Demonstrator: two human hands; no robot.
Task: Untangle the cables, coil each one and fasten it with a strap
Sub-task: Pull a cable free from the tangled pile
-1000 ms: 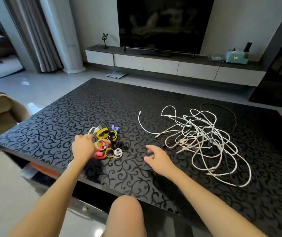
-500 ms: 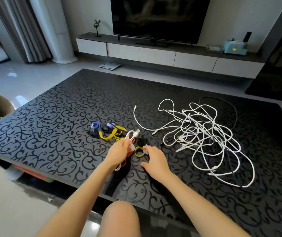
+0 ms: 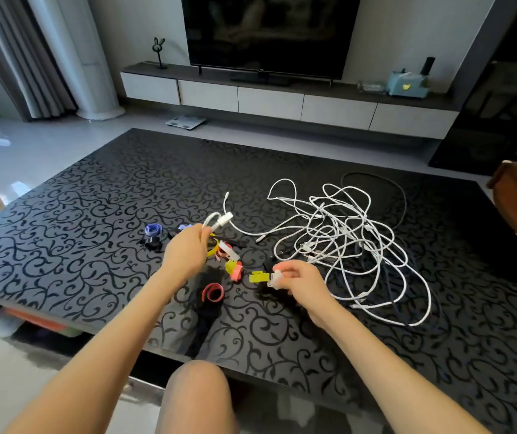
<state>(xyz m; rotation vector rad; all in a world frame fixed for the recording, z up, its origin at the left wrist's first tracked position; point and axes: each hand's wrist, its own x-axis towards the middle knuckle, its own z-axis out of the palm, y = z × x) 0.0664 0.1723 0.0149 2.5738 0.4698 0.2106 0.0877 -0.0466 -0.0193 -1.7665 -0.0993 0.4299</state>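
White cable (image 3: 219, 221) clamped in left grip (image 3: 185, 252); right grip (image 3: 303, 280) pinches what seems a white strap (image 3: 274, 278)

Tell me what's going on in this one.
A person sits at a black table sorting cables. The left hand grips a white cable near its plug, raised above scattered coloured straps. The right hand pinches what looks like a small white strap. The tangle of white cables lies to the right, not yet sorted. No strapped cable is in sight.
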